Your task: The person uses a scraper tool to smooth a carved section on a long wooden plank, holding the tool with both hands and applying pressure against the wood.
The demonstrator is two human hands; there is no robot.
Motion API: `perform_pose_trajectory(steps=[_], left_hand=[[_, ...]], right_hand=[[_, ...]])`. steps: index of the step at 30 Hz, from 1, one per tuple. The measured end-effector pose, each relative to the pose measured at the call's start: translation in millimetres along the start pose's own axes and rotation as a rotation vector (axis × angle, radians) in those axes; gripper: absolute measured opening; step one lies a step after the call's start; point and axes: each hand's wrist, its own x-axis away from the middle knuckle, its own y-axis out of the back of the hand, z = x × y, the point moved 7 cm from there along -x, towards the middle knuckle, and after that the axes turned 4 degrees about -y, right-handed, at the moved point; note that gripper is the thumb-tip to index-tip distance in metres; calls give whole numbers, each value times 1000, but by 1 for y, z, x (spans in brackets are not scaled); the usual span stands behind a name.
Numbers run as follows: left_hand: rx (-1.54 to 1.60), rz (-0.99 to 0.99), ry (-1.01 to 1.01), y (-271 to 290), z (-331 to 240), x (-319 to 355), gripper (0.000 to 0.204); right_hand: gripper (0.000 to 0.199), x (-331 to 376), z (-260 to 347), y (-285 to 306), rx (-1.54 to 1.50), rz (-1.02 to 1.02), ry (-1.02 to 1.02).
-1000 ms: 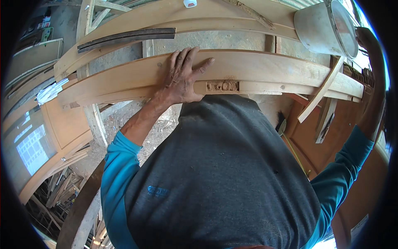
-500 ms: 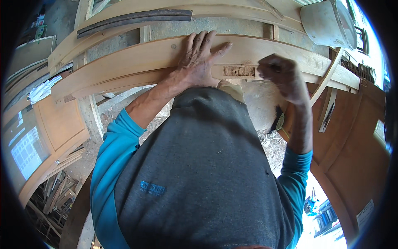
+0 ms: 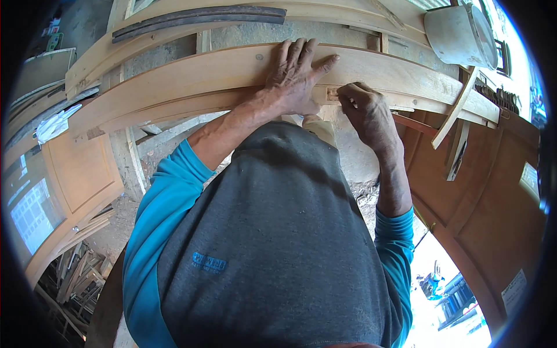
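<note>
Board (image 3: pixel 400 75): is lying crosswise in front of the body, its bowed look coming partly from the lens.
Recess (image 3: pixel 332 94): is showing as a small rough-sided pocket in the near side of the board, between the two hands, partly covered by fingers of the right one.
Left hand (image 3: pixel 296 78): is spreading wide and flat over the board, just left of the recess; three fingers are pointing away from the body and one is slanting right. It is gripping nothing in its palm.
Right hand (image 3: pixel 368 113): is curling, fingers bunched and bent down at the recess. Whether it is pinching something cannot be told, as its own fingers are hiding the tips.
Strip (image 3: pixel 197 22): is lying dark and long on wood beyond the board.
Bucket (image 3: pixel 455 36): is sitting pale and tilted at the far right.
Slat (image 3: pixel 456 108): is slanting against the board's right end.
Cloth (image 3: pixel 57 123): is lying white and crumpled near the board's left end.
Panel (image 3: pixel 490 180): is standing brown at the right.
Scraps (image 3: pixel 75 272): are piling up at lower left.
</note>
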Motion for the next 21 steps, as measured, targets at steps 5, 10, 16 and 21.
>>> perform_pose_trajectory(steps=[5, 10, 16, 21], left_hand=[[-5, 48, 16, 2, -1, 0, 123], [-3, 75, 36, 3, -1, -1, 124], [25, 64, 32, 4, -1, 0, 125], [54, 59, 24, 1, 0, 0, 129]], right_hand=[[11, 4, -1, 1, 11, -37, -12], [10, 3, 0, -2, 37, -53, -42], [12, 2, 2, -4, 51, -87, -46], [13, 6, -7, 8, 68, -127, -85]])
